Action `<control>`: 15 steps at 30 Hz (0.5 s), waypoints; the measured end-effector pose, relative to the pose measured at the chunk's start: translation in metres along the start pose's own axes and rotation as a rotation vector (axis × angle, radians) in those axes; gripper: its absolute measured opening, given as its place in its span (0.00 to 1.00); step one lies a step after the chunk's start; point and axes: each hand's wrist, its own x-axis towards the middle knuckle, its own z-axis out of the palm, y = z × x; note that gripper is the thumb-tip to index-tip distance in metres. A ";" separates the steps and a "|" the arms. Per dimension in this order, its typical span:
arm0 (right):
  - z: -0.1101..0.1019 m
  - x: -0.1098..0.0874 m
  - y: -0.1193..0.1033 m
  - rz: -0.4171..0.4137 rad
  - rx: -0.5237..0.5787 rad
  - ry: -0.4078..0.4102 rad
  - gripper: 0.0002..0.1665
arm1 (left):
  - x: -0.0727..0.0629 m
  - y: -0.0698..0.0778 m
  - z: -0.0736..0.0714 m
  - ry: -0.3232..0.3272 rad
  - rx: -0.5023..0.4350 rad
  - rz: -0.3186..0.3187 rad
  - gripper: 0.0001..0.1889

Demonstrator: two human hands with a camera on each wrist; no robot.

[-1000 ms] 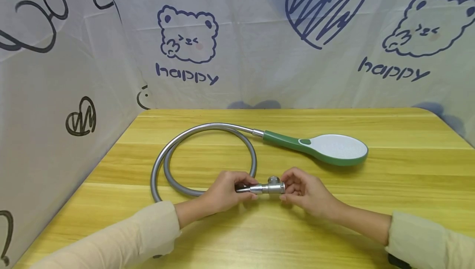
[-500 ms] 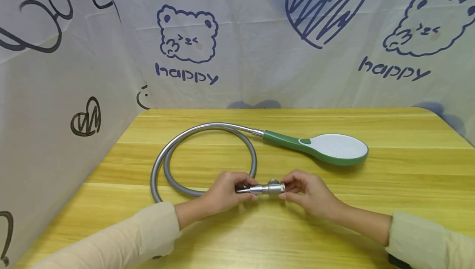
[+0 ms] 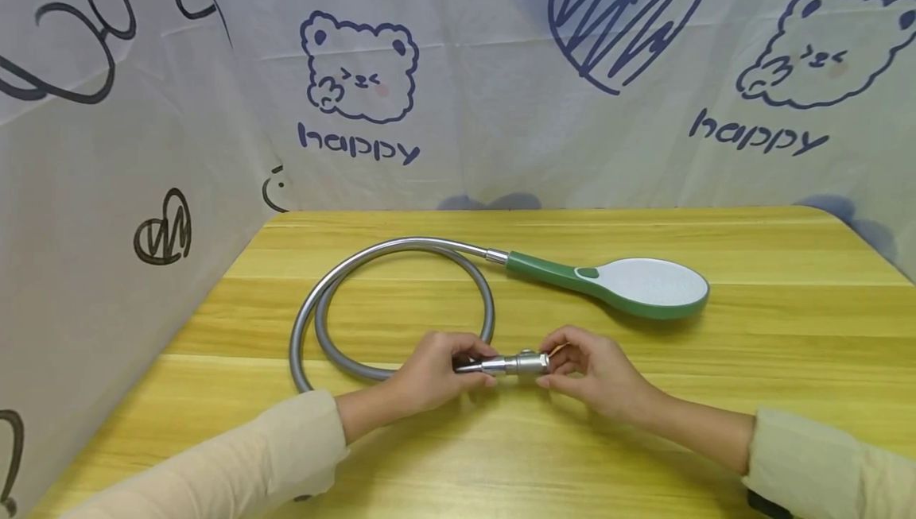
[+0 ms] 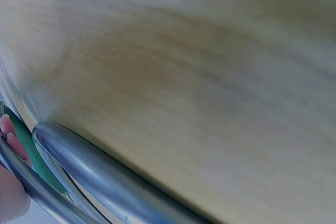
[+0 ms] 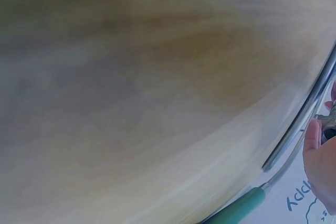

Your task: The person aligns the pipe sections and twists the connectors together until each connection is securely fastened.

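Between both hands, just over the table, a silver metal pipe fitting (image 3: 528, 362) with a short side stub lies in line with the chrome end nut (image 3: 494, 365) of a grey shower hose (image 3: 296, 336). My left hand (image 3: 432, 372) grips the hose end at the nut. Thumb and fingers of my right hand (image 3: 597, 376) pinch the fitting's free end. The right wrist view catches part of that hand (image 5: 321, 169) beside the fitting (image 5: 329, 121), with a round opening showing. In the left wrist view, fingers (image 4: 13, 195) and hose (image 4: 115, 179) appear at the lower left.
Behind the hands, a green and white shower head (image 3: 654, 288) lies face up, joined to the hose's other end. The hose loops across the left half of the wooden table (image 3: 809, 328). Printed cloth (image 3: 487, 145) hangs along the back and left sides.
The fitting has turned about its long axis, so its side stub, upright before, now barely shows above the body. Both hands have stayed nearly in place, and the shower head has not moved.
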 end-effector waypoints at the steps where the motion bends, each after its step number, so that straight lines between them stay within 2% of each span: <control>1: 0.000 0.000 0.000 -0.003 0.000 -0.002 0.17 | 0.000 0.000 0.000 0.000 0.001 0.002 0.11; 10: 0.003 0.000 0.002 -0.076 -0.012 0.017 0.15 | -0.001 -0.001 0.000 0.007 0.004 0.017 0.11; 15: 0.003 0.000 0.002 -0.081 -0.011 0.018 0.13 | 0.000 -0.002 0.000 0.000 -0.001 0.019 0.11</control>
